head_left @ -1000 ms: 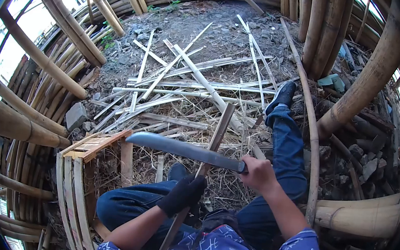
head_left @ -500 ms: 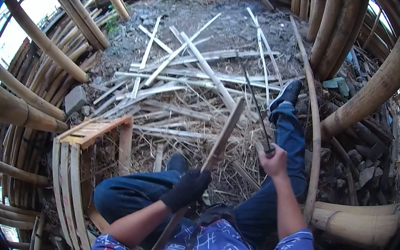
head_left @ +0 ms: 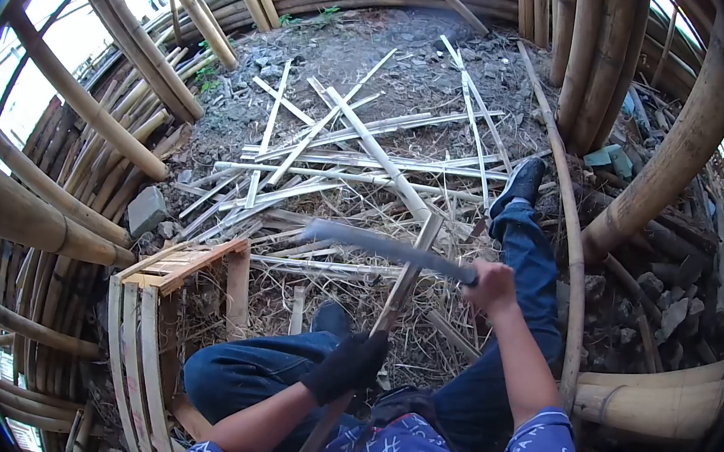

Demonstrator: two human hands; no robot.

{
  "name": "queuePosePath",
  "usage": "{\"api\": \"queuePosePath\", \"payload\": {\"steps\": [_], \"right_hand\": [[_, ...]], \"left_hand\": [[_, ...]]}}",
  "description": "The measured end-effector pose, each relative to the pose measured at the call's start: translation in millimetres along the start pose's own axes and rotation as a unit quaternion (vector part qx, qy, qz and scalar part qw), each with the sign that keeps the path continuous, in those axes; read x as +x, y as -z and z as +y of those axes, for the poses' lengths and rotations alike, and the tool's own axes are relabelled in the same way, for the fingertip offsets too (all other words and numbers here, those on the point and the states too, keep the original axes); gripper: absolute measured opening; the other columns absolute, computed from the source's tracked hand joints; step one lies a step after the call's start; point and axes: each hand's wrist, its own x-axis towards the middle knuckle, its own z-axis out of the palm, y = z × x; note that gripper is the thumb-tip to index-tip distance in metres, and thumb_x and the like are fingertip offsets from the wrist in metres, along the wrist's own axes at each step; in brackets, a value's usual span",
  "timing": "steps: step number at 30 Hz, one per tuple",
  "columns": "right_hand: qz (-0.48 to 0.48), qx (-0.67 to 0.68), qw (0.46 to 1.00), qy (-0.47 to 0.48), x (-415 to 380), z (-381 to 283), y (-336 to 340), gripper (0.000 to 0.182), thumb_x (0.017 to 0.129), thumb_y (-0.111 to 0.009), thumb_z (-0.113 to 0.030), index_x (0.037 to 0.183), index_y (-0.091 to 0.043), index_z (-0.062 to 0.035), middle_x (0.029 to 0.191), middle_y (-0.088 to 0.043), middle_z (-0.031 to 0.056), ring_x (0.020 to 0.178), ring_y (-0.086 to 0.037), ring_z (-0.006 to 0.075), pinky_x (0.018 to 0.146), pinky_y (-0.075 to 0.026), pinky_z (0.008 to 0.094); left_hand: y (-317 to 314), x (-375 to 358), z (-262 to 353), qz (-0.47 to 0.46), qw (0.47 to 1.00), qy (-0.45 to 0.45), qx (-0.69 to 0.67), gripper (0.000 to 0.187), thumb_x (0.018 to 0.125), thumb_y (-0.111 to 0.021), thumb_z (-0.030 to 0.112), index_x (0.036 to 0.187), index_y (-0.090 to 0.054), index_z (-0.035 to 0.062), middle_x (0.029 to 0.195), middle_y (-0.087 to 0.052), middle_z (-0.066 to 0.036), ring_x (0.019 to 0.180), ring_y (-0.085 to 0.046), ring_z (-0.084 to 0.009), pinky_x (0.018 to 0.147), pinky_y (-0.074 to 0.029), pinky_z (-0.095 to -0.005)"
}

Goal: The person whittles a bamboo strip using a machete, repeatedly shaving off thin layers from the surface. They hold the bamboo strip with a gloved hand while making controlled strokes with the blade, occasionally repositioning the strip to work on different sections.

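Observation:
My left hand [head_left: 349,368], in a black glove, is wrapped round a long flat wooden strip [head_left: 395,305]. The strip stands slanted, its upper end tipped away to the right and its lower end running down beside my body. My bare right hand [head_left: 491,290] grips a machete [head_left: 378,245] by its dark handle. Blurred by motion, the blade points left and crosses the upper part of the strip in this view. My legs in blue jeans [head_left: 527,270] are spread on either side of the strip.
A slatted wooden crate [head_left: 133,352] stands at my left. Split bamboo strips [head_left: 368,163] lie criss-crossed on the ground ahead, over shavings. Thick bamboo poles [head_left: 669,161] rise on both sides, with rubble [head_left: 666,315] at the right and a grey block [head_left: 146,210] at the left.
The machete has swung from upright to nearly level, its blade now pointing left across the strip. My left hand keeps its hold, and the whole view has shifted slightly.

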Motion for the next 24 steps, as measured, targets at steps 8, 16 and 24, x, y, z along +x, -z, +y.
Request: {"api": "queuePosePath", "payload": {"steps": [8,16,24], "right_hand": [[0.011,0.073,0.997,-0.024,-19.3,-29.6,20.2,0.013,0.066,-0.064,-0.015,0.063,-0.055,-0.0071,0.06,-0.06,0.0175,0.063,-0.063,0.039,0.061,-0.051,0.0487],[0.018,-0.03,0.999,-0.014,-1.6,-12.3,0.7,0.009,0.064,-0.063,-0.014,0.065,-0.057,-0.0085,0.061,-0.062,0.0148,0.06,-0.064,0.0364,0.057,-0.052,0.0448],[-0.003,-0.008,1.0,0.015,6.6,-4.0,-6.8,0.013,0.067,-0.064,-0.019,0.069,-0.058,-0.0068,0.067,-0.065,0.0175,0.062,-0.066,0.0355,0.06,-0.054,0.0465]], "left_hand": [[2.5,8.8,-28.6,-0.006,0.971,-0.132,0.201,0.013,0.09,-0.054,0.018,0.093,-0.05,0.0055,0.065,-0.052,-0.002,0.053,-0.051,-0.0172,0.046,-0.041,-0.0318],[1.2,0.9,3.9,0.006,0.997,0.071,0.008,0.027,0.096,-0.046,0.03,0.088,-0.054,0.0053,0.064,-0.051,0.0,0.054,-0.049,-0.0119,0.047,-0.039,-0.0287],[5.8,2.0,-1.1,0.021,0.981,0.166,-0.102,0.042,0.097,-0.044,0.042,0.082,-0.056,0.0045,0.062,-0.051,0.002,0.055,-0.048,-0.0077,0.048,-0.038,-0.0267]]}}
